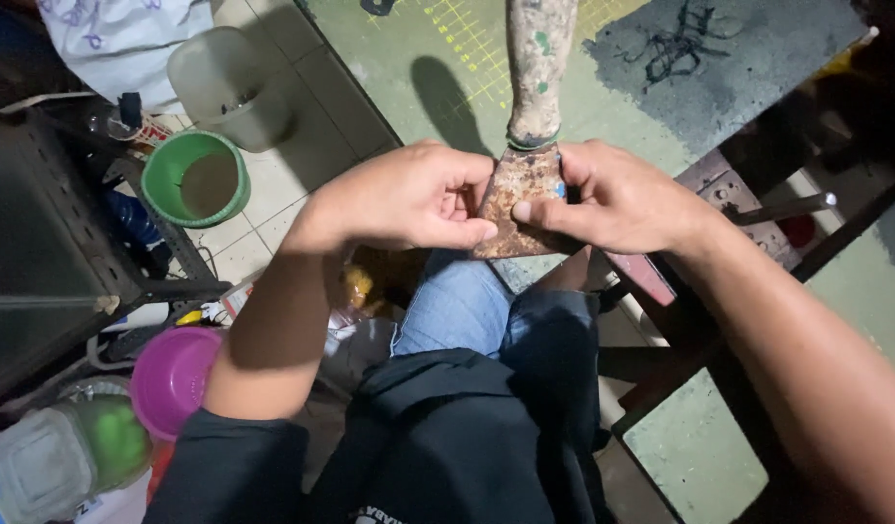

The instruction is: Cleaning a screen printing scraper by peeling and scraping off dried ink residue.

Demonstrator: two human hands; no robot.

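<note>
1. Rust covers the flat blade of the scraper [518, 199] we hold over our lap; the metal is brown and mottled from the ferrule down to the wide edge, with no bright bare patch that we can see.
2. Our left hand [404, 199] is curled shut on the blade's left edge, thumb lying across the face near the bottom corner.
3. Our right hand [617, 199] is closed on the right edge, thumb pressed flat on the rusty face, fingers wrapped behind.
4. The tool's paint-spattered handle [539, 63] points away from us, up over the green cutting mat [447, 49] on the floor.
5. We judge the work on the blade to be at an early point: the rust and grime look untouched, and neither hand carries an abrasive, cloth or other tool.
6. What looks done is only the grip itself, with the blade steady between both hands above our jeans [462, 306].
7. Beside us sit a green bucket [195, 180], a pale bucket [229, 87] and a purple bowl [171, 378], all well apart from the hands.
</note>
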